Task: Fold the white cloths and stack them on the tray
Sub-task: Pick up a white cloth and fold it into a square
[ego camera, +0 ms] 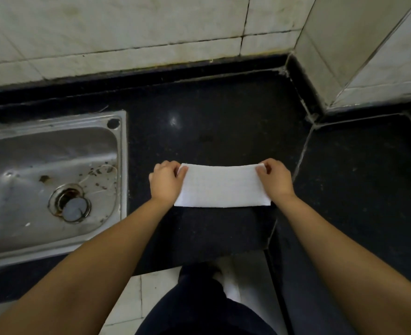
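A white cloth lies folded into a wide rectangle on the black countertop, near its front edge. My left hand pinches the cloth's far left corner between thumb and fingers. My right hand pinches the far right corner the same way. The cloth's near edge rests flat on the counter. No tray is in view.
A steel sink with a round drain is set into the counter to the left. Tiled walls rise behind and at the right corner. Below the counter edge I see dark trousers and the floor.
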Demonstrator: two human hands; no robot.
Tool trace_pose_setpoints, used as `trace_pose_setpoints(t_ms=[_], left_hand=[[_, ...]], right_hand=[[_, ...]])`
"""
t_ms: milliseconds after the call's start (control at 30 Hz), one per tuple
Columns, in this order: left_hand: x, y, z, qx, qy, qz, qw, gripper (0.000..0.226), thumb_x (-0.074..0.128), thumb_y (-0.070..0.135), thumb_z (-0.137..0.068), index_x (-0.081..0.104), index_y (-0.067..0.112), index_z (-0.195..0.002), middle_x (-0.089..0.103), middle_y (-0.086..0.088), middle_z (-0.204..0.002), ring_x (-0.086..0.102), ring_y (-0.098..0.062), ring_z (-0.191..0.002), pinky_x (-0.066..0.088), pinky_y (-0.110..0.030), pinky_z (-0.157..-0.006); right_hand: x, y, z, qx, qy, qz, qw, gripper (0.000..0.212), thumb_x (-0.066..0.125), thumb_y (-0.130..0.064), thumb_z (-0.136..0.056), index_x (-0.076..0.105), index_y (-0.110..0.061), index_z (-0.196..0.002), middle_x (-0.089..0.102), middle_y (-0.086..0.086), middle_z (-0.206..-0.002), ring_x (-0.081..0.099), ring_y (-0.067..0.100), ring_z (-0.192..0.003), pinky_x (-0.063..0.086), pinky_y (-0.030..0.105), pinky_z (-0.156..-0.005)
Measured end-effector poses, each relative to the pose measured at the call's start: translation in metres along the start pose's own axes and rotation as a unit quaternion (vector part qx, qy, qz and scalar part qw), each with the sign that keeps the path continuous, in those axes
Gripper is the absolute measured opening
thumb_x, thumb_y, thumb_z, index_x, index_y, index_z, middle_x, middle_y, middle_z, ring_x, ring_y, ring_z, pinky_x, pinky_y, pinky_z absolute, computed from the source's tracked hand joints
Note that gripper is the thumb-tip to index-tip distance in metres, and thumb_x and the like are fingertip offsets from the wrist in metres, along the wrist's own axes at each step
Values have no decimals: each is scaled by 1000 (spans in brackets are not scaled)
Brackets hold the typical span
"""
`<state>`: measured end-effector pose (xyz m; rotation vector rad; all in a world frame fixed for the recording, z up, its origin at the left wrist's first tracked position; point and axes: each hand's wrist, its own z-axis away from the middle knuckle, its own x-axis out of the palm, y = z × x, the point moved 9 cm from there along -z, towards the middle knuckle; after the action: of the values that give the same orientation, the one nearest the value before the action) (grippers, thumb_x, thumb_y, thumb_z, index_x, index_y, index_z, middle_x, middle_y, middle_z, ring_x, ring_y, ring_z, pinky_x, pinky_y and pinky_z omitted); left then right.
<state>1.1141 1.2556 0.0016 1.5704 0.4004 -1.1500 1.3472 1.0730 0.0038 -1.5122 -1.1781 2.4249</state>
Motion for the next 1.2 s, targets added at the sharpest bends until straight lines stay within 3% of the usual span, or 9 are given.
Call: trace_pose_setpoints(t_ms=[167, 300, 500, 633, 700, 867, 967, 1067, 1200], left_hand=[[11, -7, -5, 14, 22, -47, 999, 23, 52, 35, -93, 59, 16, -105, 55, -4, -107, 46, -22, -102, 31, -33, -90], [3, -19, 8, -17, 46, -7, 999, 51, 60, 42, -86, 49, 14, -127, 53, -6, -119, 46, -24, -113, 31, -37, -98], [9, -35, 46, 3, 2, -118, 993, 62, 55, 54, -84, 45, 16, -133, 50, -4, -128, 46, -23, -117, 33, -39, -98], [8, -32, 50, 4, 27, -155, 988, 59, 72, 50, -70, 59, 12, -114, 63, -6, -106, 62, -25, -94, 48, -39, -77], [9, -29, 53, -6, 25, -146, 989, 57, 72, 47, -71, 60, 12, -114, 61, -7, -109, 61, -26, -97, 47, -39, -79], [11, -27, 45, -43, -45, -47, 997, 36, 50, 41, -92, 55, 19, -120, 44, 1, -127, 38, -18, -121, 29, -34, -101], [-11, 2, 15, -19, -99, 55, 993, 17, 51, 29, -94, 57, 15, -88, 55, -1, -95, 54, -23, -97, 39, -30, -82], [-61, 52, -24, 44, -63, 119, 990, 19, 54, 22, -92, 49, 19, -75, 48, 8, -66, 49, -13, -65, 32, -17, -54], [-130, 118, -47, 122, 13, 161, 979, 8, 55, 21, -91, 57, 21, -83, 55, 10, -73, 50, -4, -67, 36, -17, -58]], right_hand=[[11, -1, 0, -14, 31, 137, 990, 24, 48, -19, -93, 57, -14, -116, 51, 11, -122, 48, 30, -113, 40, 44, -97], [19, -37, -3, -92, 39, 223, 970, 43, 51, -14, -89, 47, -18, -132, 43, 9, -133, 38, 28, -125, 30, 41, -102], [120, -139, 6, -232, -186, 241, 924, 41, 54, -29, -93, 46, -22, -133, 47, 4, -133, 43, 24, -124, 34, 40, -102], [157, -159, 8, -227, -241, 325, 886, 30, 54, -25, -93, 51, -20, -123, 49, 7, -128, 46, 26, -120, 37, 43, -101], [159, -160, 10, -231, -256, 341, 875, 27, 52, -26, -94, 52, -20, -120, 50, 6, -124, 48, 25, -116, 40, 42, -100], [125, -159, 15, -174, -295, 155, 927, 16, 52, -19, -94, 53, -21, -110, 56, -2, -102, 55, 12, -93, 46, 26, -80], [74, -177, 4, -197, -252, 66, 945, 22, 53, -15, -94, 58, -17, -115, 59, -1, -100, 54, 10, -89, 40, 19, -68], [8, -198, -12, -228, -156, 4, 961, 17, 53, -16, -93, 64, -11, -104, 63, 5, -96, 57, 17, -88, 43, 24, -70], [-68, -219, -15, -252, -70, -130, 956, 5, 54, -15, -93, 59, -15, -93, 54, -5, -77, 51, 6, -71, 40, 18, -62]])
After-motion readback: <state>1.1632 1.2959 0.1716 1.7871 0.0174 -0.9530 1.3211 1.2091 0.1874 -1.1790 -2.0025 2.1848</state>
